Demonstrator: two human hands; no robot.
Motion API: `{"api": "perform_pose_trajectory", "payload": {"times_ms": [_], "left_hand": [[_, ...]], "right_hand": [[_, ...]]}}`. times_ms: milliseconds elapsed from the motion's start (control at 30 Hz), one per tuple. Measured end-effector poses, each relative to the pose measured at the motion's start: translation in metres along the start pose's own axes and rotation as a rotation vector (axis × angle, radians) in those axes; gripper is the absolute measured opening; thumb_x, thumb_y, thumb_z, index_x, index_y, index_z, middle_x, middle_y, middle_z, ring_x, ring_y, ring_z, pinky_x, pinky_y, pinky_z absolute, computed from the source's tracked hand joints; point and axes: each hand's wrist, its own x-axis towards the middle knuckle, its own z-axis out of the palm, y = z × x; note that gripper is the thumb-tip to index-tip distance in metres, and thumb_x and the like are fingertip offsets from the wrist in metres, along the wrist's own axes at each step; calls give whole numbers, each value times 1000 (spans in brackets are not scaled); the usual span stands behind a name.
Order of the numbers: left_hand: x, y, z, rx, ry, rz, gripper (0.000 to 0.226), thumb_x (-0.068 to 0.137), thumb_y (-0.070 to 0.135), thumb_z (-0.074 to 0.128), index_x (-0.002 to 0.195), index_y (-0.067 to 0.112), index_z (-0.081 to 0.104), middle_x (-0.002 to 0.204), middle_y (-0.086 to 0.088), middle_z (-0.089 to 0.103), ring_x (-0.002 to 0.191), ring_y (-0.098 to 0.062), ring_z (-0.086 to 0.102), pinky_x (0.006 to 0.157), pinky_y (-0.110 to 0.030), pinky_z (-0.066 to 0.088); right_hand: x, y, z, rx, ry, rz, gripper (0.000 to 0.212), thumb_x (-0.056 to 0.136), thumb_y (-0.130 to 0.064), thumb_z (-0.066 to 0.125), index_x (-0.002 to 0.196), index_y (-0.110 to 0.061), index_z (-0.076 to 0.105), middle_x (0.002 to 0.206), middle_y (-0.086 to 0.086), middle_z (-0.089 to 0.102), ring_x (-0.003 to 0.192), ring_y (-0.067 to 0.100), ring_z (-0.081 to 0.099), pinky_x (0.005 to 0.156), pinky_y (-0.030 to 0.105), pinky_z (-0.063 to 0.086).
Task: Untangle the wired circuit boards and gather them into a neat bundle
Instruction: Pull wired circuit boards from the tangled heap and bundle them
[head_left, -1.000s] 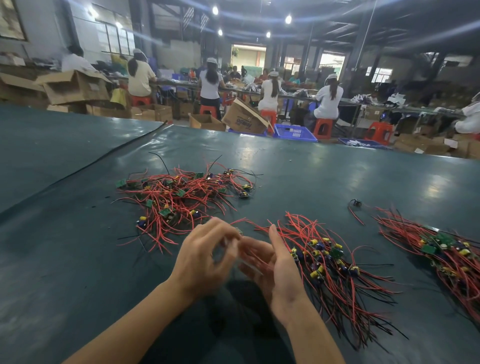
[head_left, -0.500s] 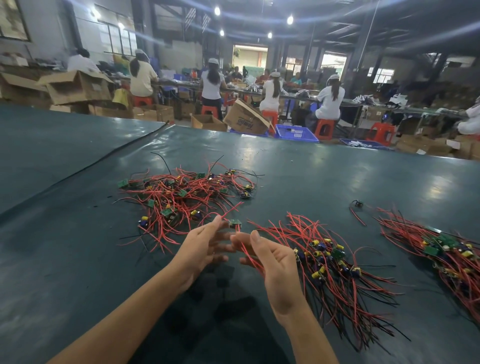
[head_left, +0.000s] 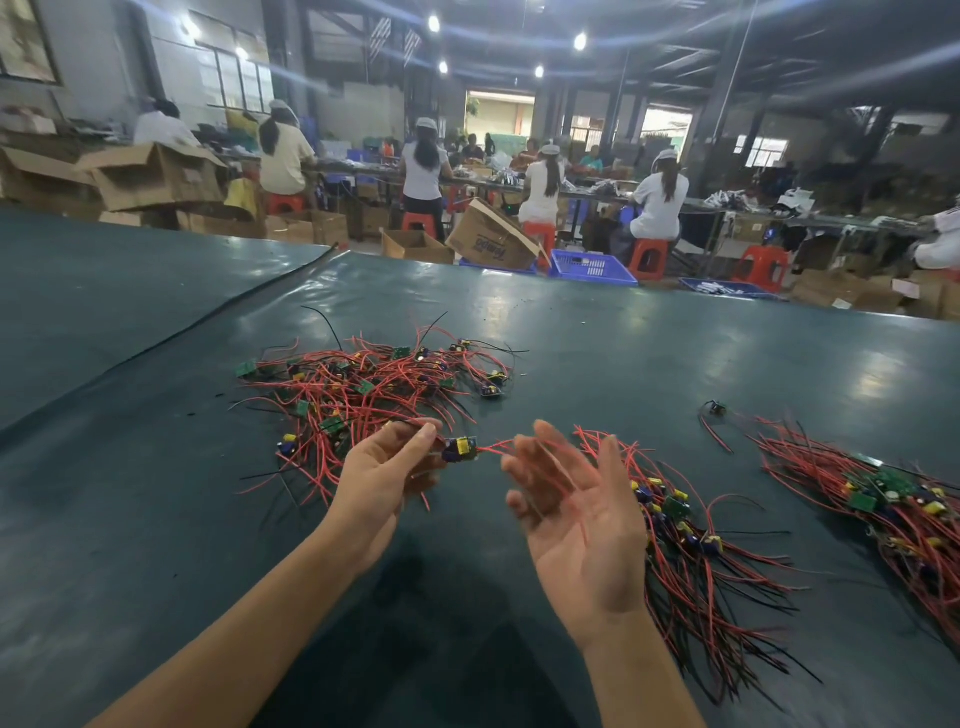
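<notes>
Head view: a wired circuit board (head_left: 460, 449) hangs in the air between the two hands, just on the near side of the tangled pile (head_left: 363, 387) that lies on the dark desk (head_left: 156, 519) to the far left. The left hand (head_left: 384, 480) pinches it between thumb and forefinger at the lead right beside the board. The right hand (head_left: 582, 519) is spread palm up with straight fingers, and the board's red lead (head_left: 493, 446) runs onto and across them; motion blur hides whether any finger actually nips the wire. To the right of that hand lies a gathered bundle (head_left: 691, 551), and well apart on the far right a second bundle (head_left: 883, 499). Such a piece looks very light, a small stiff board with thin limp leads that snag on their neighbours. It probably wants taking by the board edge or the wire root rather than the loose tips, and pulling gently, since the solder joints may be fragile. Against half a second ago the hands have parted: they were then nearly touching, with the board tucked just above them, and now the board is drawn clear with its lead stretched between them. A second ago both hands were closed in together, nearer the body, over something small.
</notes>
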Motion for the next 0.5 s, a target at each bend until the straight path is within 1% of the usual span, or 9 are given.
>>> {"api": "perform_pose_trajectory", "payload": {"times_ms": [67,133,200,267,333,367,400,433,500], "left_hand": [[-1,1,2,-80,14,-27,7,92,12,57,90,11,64,73,-3,72,63,-11,69,57,-19,56],[-1,2,2,-174,25,-58,8,93,11,56,88,11,63,76,-8,65,62,-13,65,60,-20,57],[0,4,3,-230,23,-64,9,94,11,55,87,12,61,77,-7,55,62,-12,55,60,-20,58],[-1,2,5,-234,7,-55,9,94,11,55,87,12,60,71,-4,60,56,-8,58,58,-20,57],[-4,0,8,-183,-34,-44,6,92,12,57,88,11,61,65,0,67,52,-6,63,56,-19,56],[-5,-1,9,-144,-57,-38,4,89,14,59,89,11,62,66,0,70,54,-7,66,56,-19,56],[-7,-2,9,-107,-79,-31,8,86,17,62,89,10,63,70,-3,72,58,-10,68,57,-20,56],[-8,-3,8,-79,-99,-19,14,81,20,65,90,10,65,73,-5,73,62,-12,70,58,-20,56],[-9,-4,8,-36,-124,7,23,75,23,68,92,9,65,76,-6,73,64,-14,71,59,-21,56]], "right_hand": [[1,-2,-2,69,53,-21,65,79,-57,52,123,-10,61,112,10,72,103,23,70,74,30,56],[3,-2,-5,92,100,-55,63,78,-52,57,125,-10,57,115,10,71,108,25,69,77,32,56],[6,1,-6,-19,140,-70,48,75,-42,65,113,-12,62,106,7,71,97,21,72,68,28,57],[7,10,-3,-229,178,-46,38,68,-37,70,99,-16,69,93,3,72,75,13,70,58,23,54],[7,22,0,-403,189,-52,31,65,-38,74,87,-17,76,77,-1,70,56,8,59,51,19,49],[6,27,0,-486,183,-81,23,69,-37,74,82,-19,79,70,-3,67,52,7,54,50,19,47],[6,31,0,-558,174,-117,14,75,-35,74,79,-23,80,65,-4,63,50,7,50,49,19,46],[5,33,0,-608,174,-151,11,81,-32,72,77,-26,80,62,-5,61,49,6,48,49,18,45],[4,32,-1,-620,217,-174,15,87,-29,69,76,-30,80,60,-6,60,48,5,47,48,18,44]]}}
